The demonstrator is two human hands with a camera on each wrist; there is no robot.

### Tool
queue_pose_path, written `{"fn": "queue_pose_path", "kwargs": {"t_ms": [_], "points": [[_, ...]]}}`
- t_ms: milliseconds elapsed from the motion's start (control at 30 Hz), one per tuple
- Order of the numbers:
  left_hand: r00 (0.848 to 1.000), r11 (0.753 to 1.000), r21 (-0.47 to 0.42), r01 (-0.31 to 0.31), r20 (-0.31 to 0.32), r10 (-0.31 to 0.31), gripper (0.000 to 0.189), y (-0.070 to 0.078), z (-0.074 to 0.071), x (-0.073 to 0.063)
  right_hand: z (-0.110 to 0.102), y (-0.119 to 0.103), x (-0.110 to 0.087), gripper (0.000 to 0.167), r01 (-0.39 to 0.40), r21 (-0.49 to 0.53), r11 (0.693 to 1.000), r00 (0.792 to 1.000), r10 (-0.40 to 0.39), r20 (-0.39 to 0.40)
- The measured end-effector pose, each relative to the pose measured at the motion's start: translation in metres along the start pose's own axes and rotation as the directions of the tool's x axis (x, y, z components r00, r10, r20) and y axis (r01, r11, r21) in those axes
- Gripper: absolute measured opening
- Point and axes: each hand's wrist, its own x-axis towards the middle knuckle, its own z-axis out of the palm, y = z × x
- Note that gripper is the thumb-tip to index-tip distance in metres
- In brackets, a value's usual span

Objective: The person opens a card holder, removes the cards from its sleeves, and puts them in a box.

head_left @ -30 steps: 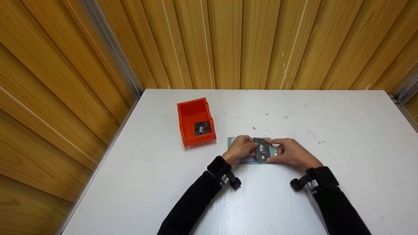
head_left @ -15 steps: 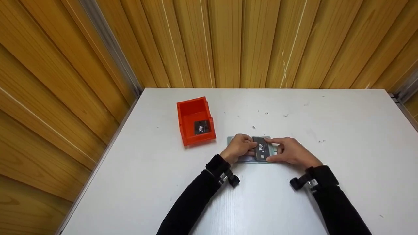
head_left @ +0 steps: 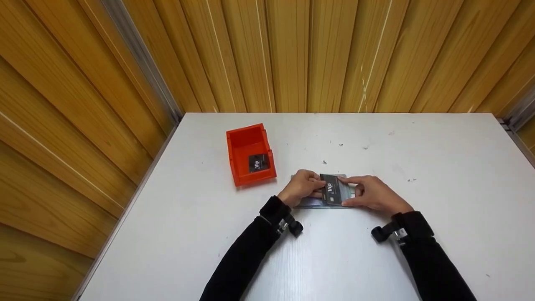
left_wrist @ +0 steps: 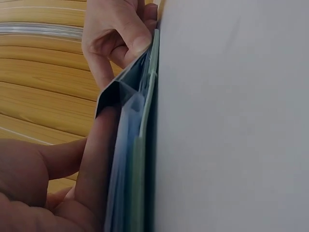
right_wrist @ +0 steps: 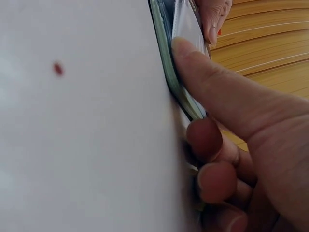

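Note:
A black card marked "Vip" [head_left: 329, 189] lies tilted over a pale green card holder [head_left: 311, 204] with clear sleeves, near the table's middle. My left hand [head_left: 300, 187] pinches the card's left side between thumb and fingers. In the left wrist view, one finger reaches under the card, lifting it off the clear sleeves [left_wrist: 120, 140]. My right hand [head_left: 376, 194] grips the holder's right side. Its thumb [right_wrist: 212, 82] presses on a clear sleeve in the right wrist view, with the other fingers curled beside the holder's edge.
A red bin [head_left: 255, 180] stands on the white table [head_left: 175, 225] left of and beyond the hands. Another black "Vip" card [head_left: 258, 163] lies inside it. Wood-patterned walls [head_left: 288, 58] border the table at the back and left.
My left hand has shifted slightly left and away from me, drawing the card left across the holder. More of the clear sleeve shows right of the card. My right hand has stayed nearly still.

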Motion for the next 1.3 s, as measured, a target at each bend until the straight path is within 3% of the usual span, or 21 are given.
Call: {"fn": "queue_pose_path", "kwargs": {"t_ms": [333, 567, 867, 1067, 1300], "points": [[0.999, 0.997, 0.069, 0.029, -0.021, -0.028, 0.014, 0.01, -0.016, -0.007, 0.0, 0.002, 0.001, 0.077, 0.009, 0.013, 1.0, 1.0, -0.009, -0.003], [0.999, 0.989, 0.141, 0.034, -0.045, -0.028, 0.002, 0.016, -0.029, -0.012, 0.0, 0.002, 0.001, 0.078, 0.007, 0.009, 1.0, 1.0, -0.007, 0.0], [0.998, 0.978, 0.203, 0.041, -0.06, -0.029, 0.007, 0.025, -0.047, -0.02, -0.001, 0.002, 0.0, 0.077, 0.023, 0.003, 1.0, 1.0, -0.023, -0.004], [0.994, 0.987, 0.153, -0.04, -0.099, 0.055, 0.009, 0.044, -0.06, -0.027, 0.0, 0.002, 0.001, 0.076, 0.034, 0.004, 0.999, 0.999, -0.034, -0.005], [0.967, 0.985, 0.114, -0.132, -0.203, 0.153, 0.017, 0.069, -0.078, -0.041, 0.0, 0.002, 0.0, 0.077, 0.028, 0.007, 1.0, 1.0, -0.028, -0.005]]}}
